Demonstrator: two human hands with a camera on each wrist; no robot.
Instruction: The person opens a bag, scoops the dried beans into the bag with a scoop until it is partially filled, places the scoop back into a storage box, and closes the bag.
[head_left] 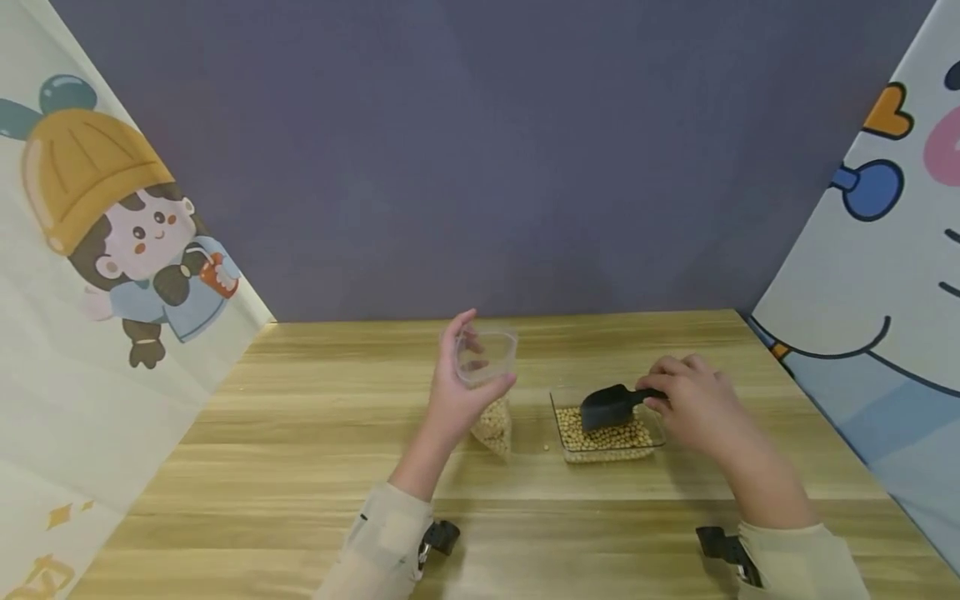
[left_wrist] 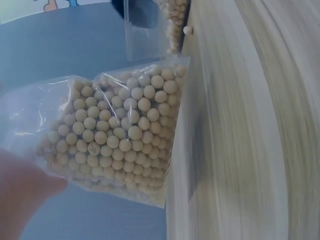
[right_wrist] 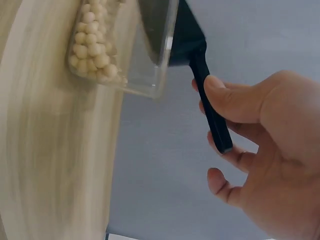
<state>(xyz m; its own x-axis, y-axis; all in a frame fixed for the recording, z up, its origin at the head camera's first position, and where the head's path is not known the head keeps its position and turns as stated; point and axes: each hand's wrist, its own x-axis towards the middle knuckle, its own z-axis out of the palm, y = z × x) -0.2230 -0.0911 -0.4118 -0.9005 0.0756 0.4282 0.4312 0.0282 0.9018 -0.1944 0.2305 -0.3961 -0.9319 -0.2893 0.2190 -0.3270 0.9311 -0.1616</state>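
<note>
My left hand (head_left: 461, 392) holds the mouth of a clear plastic bag (head_left: 493, 429), thumb and fingers spread around the squarish opening. Yellow soybeans (left_wrist: 115, 130) fill the bag's lower part, which hangs close to the tabletop. To its right stands a clear rectangular container (head_left: 609, 454) with more soybeans inside. My right hand (head_left: 693, 404) pinches the handle of a black scoop (head_left: 609, 408) between thumb and fingers. The scoop's blade is tilted inside the container, above or touching the beans; I cannot tell whether it carries any.
One loose soybean (head_left: 546, 447) lies on the wooden table (head_left: 300, 450) between bag and container. A dark grey panel (head_left: 480, 167) rises behind the table, and printed cartoon panels flank it on both sides.
</note>
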